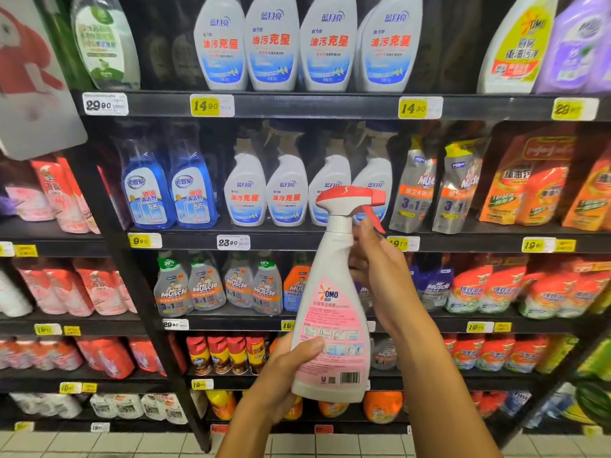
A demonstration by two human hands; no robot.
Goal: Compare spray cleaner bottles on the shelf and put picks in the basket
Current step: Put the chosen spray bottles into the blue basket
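The comparing step is in hand: the left hand (284, 375) cups the lower body of the pink-and-white OMO spray bottle (334, 309), thumb across its back label, while the right hand (380, 276) wraps the neck just under the red trigger head. The bottle stands upright between both grips, clear of the shelf (297, 241) behind. Next comes reading the label, then deciding; no basket is in view.
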